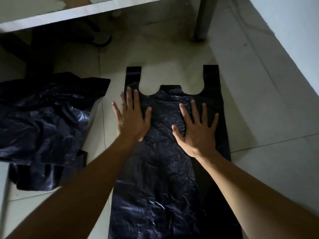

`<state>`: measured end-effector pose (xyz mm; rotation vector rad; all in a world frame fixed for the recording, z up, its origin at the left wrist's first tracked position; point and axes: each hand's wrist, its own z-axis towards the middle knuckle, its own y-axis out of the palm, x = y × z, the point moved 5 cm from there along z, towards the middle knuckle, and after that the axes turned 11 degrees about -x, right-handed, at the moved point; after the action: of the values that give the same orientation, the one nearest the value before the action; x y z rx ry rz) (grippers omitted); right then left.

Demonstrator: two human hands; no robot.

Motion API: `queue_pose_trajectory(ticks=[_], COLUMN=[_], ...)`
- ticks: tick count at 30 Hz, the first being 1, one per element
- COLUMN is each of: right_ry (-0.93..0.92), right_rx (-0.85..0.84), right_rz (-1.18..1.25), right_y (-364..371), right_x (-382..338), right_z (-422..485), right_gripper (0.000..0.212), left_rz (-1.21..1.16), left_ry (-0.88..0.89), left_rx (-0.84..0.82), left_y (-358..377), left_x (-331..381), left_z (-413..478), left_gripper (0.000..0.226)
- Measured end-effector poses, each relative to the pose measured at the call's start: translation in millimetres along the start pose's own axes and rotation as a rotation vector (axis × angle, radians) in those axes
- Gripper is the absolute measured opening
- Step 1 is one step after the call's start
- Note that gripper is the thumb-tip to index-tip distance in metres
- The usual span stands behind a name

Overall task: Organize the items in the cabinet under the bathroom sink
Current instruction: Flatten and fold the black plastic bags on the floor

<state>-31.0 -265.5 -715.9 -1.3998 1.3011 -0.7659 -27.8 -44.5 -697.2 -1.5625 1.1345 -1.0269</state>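
Note:
A black plastic carrier bag (pixel 160 183) lies spread flat on the pale tiled floor, its two handle strips pointing away from me. My left hand (pixel 131 118) rests flat on the bag's upper left edge, fingers spread, partly over the floor. My right hand (pixel 196 128) presses flat on the bag's upper right part, fingers apart. Neither hand holds anything.
A crumpled heap of black plastic bags (pixel 44 121) lies on the floor to the left. A white shelf edge (pixel 82 12) runs across the top, with a sandal (pixel 101 38) beneath it. A grey post (pixel 202 19) stands at the back right, a white wall (pixel 293 37) to the right.

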Motion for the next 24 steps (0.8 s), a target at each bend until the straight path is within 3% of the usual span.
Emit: queue_pose_trajectory(ticks=[4, 8, 12, 19, 24], right_ry=[-0.036, 0.022, 0.045, -0.032, -0.019], right_rx=[-0.043, 0.045, 0.005, 0.021, 0.022], right_rz=[0.071, 0.088, -0.029, -0.025, -0.061], right_y=[-3.6, -14.6, -8.0, -6.4, -10.3], right_x=[0.5, 30.7, 57.7, 42.9, 39.9], right_z=[1.0, 1.3, -0.4, -2.3, -3.1], right_gripper=[0.074, 0.067, 0.071, 0.072, 0.071], left_rz=[0.018, 0.0, 0.003, -0.004, -0.014], left_ry=[0.127, 0.077, 0.058, 0.096, -0.016], left_rx=[-0.086, -0.073, -0.066, -0.093, -0.036], left_y=[26.0, 28.2, 28.1, 24.8, 17.2], left_x=[11.0, 1.6, 2.1, -0.3, 6.2], left_z=[-32.3, -25.0, -24.4, -16.1, -30.9], left_gripper=[0.08, 0.081, 0.08, 0.08, 0.079])
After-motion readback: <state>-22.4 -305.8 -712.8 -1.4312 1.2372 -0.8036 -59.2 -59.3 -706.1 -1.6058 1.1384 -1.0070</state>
